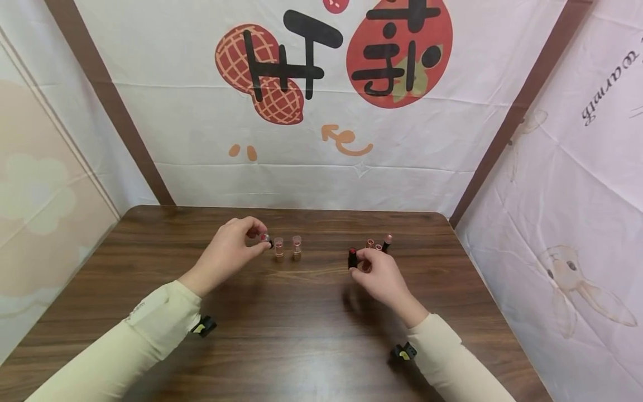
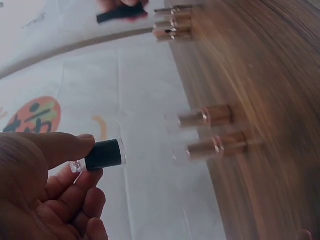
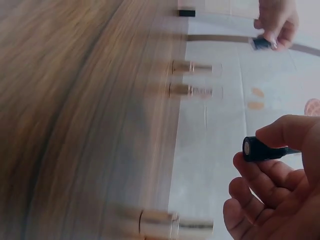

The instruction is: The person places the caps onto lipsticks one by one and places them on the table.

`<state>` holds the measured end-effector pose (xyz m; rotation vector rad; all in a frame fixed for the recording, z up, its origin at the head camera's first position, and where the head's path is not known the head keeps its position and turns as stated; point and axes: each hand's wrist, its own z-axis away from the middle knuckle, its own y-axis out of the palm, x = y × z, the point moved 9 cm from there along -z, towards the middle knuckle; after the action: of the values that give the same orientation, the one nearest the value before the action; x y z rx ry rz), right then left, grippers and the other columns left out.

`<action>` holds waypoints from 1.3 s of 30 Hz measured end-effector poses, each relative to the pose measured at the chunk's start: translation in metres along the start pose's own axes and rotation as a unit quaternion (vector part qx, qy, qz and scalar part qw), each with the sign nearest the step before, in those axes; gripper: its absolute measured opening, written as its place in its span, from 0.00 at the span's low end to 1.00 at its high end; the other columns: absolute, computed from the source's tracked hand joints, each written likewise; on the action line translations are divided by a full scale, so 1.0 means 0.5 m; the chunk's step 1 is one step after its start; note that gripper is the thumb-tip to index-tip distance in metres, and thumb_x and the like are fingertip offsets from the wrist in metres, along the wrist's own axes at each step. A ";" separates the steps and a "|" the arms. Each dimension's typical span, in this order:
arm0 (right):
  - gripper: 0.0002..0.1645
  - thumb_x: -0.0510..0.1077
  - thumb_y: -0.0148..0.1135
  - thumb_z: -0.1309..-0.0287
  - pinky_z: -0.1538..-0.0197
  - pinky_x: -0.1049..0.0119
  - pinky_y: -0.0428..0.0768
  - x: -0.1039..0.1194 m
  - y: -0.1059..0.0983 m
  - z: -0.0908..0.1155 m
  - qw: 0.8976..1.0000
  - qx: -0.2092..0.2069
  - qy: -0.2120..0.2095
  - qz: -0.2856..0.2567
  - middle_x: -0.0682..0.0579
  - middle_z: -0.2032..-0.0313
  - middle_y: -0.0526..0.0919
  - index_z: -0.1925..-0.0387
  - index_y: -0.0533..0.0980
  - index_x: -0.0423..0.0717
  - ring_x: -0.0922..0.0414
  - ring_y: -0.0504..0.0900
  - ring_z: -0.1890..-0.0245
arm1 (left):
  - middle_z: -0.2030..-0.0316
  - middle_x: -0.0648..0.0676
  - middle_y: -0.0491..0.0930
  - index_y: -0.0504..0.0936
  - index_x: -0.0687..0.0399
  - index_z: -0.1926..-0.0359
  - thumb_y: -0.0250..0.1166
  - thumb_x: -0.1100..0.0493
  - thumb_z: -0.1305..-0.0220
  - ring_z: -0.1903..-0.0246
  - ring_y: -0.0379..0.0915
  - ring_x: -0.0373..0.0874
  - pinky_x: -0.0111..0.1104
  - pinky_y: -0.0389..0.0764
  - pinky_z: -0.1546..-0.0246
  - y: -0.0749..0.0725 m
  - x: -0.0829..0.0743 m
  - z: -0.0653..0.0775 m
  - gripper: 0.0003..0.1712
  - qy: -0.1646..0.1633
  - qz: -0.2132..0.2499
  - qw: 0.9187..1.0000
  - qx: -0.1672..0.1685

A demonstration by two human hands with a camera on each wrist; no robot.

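My left hand (image 1: 226, 249) pinches a small black-and-clear lipstick cap (image 2: 104, 154) between thumb and fingers, raised above the table. Just right of it stand two gold-based lipsticks with clear caps, a left one (image 1: 279, 249) and a right one (image 1: 297, 247). Between thumb and fingertips, my right hand (image 1: 383, 277) holds a black lipstick (image 1: 353, 259) upright, its red top showing. Close behind that hand are a black lipstick with a nude tip (image 1: 387, 242) and rose-gold tubes (image 1: 370, 243), partly hidden by the fingers.
Everything stands on a dark wood-grain table (image 1: 301, 335), towards its far edge. A white printed cloth (image 1: 321, 184) hangs behind it, with more cloth at both sides. In the right wrist view, a small black piece (image 3: 187, 13) stands near the top.
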<state>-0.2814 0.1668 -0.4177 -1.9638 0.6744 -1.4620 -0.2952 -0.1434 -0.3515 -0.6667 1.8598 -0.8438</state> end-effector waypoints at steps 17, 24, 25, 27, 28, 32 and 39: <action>0.12 0.47 0.73 0.41 0.63 0.64 0.78 0.054 0.116 -0.052 0.997 0.060 -0.032 -0.047 0.61 0.65 0.84 0.55 0.84 0.53 0.62 0.79 0.68 | 0.61 0.46 0.82 0.83 0.47 0.58 0.75 0.53 0.38 0.54 0.74 0.47 0.43 0.75 0.49 0.016 -0.084 -0.021 0.11 0.010 0.032 0.999 0.021; 0.09 0.49 0.74 0.40 0.65 0.65 0.77 0.085 0.141 -0.061 0.996 0.062 -0.050 -0.035 0.64 0.67 0.83 0.58 0.84 0.57 0.62 0.79 0.69 | 0.60 0.46 0.82 0.84 0.45 0.57 0.74 0.51 0.36 0.54 0.74 0.46 0.43 0.76 0.50 0.025 -0.117 -0.029 0.10 0.026 0.042 0.998 0.040; 0.09 0.50 0.74 0.40 0.66 0.65 0.77 0.090 0.145 -0.062 0.996 0.061 -0.052 -0.032 0.64 0.68 0.83 0.58 0.84 0.57 0.62 0.78 0.69 | 0.60 0.46 0.82 0.84 0.45 0.57 0.73 0.51 0.36 0.54 0.74 0.46 0.43 0.76 0.50 0.027 -0.121 -0.030 0.10 0.028 0.042 0.998 0.044; 0.10 0.50 0.73 0.39 0.66 0.66 0.77 0.100 0.154 -0.065 0.996 0.066 -0.059 -0.033 0.64 0.67 0.82 0.57 0.84 0.57 0.63 0.78 0.69 | 0.61 0.46 0.81 0.84 0.46 0.57 0.73 0.52 0.36 0.55 0.73 0.45 0.42 0.76 0.51 0.028 -0.126 -0.032 0.10 0.030 0.039 0.998 0.048; 0.10 0.51 0.73 0.39 0.66 0.67 0.77 0.103 0.160 -0.066 0.995 0.068 -0.061 -0.034 0.64 0.67 0.82 0.57 0.84 0.57 0.63 0.78 0.69 | 0.61 0.46 0.81 0.84 0.46 0.57 0.73 0.52 0.37 0.56 0.73 0.45 0.42 0.76 0.52 0.029 -0.127 -0.032 0.10 0.030 0.036 0.998 0.050; 0.11 0.52 0.72 0.39 0.67 0.68 0.77 0.118 0.176 -0.070 0.994 0.080 -0.065 -0.040 0.64 0.67 0.83 0.56 0.84 0.56 0.65 0.78 0.69 | 0.63 0.46 0.80 0.84 0.47 0.58 0.74 0.53 0.38 0.58 0.72 0.44 0.39 0.74 0.56 0.033 -0.126 -0.032 0.10 0.026 0.020 0.998 0.057; 0.11 0.51 0.73 0.38 0.66 0.67 0.77 0.133 0.177 -0.071 0.994 0.079 -0.063 -0.041 0.59 0.64 0.85 0.56 0.84 0.55 0.63 0.78 0.68 | 0.62 0.46 0.82 0.84 0.47 0.56 0.74 0.53 0.37 0.58 0.72 0.44 0.39 0.76 0.56 0.041 -0.124 -0.033 0.10 0.029 0.016 0.997 0.066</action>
<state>-0.3022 0.0529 -0.4296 -1.9608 0.4146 -1.3818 -0.2877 -0.0803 -0.3294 -0.5351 1.8433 -0.9650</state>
